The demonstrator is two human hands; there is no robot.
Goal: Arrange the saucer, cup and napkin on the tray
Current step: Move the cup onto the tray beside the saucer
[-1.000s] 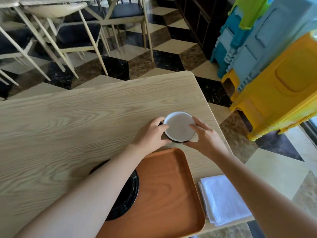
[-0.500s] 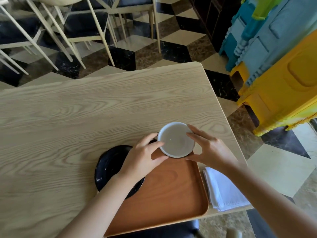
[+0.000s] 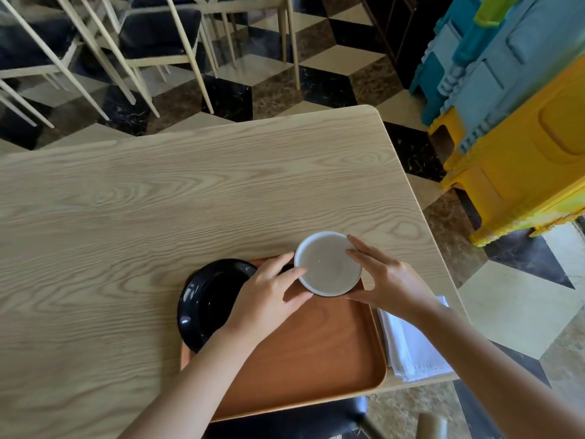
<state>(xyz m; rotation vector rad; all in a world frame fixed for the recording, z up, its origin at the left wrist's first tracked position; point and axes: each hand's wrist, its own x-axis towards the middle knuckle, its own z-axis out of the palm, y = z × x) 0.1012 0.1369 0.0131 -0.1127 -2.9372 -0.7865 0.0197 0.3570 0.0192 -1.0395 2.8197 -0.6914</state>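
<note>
A cup (image 3: 327,264) with a white inside and a dark outside is held between both hands over the far edge of the orange-brown tray (image 3: 316,353). My left hand (image 3: 269,296) grips its left side and my right hand (image 3: 386,280) its right side. A black saucer (image 3: 209,296) lies at the tray's left side, overlapping the tray's left edge, partly hidden by my left forearm. A folded white napkin (image 3: 411,346) lies on the table just right of the tray.
The light wooden table (image 3: 158,201) ends close on the right and near side. A dark chair seat (image 3: 285,423) shows below the tray. Chairs (image 3: 142,36) stand beyond the table, and yellow and blue plastic stools (image 3: 522,122) are stacked at the right.
Both hands have brought the cup from the table beyond the tray back to the tray's far edge. The view has shifted, so the saucer now shows more fully.
</note>
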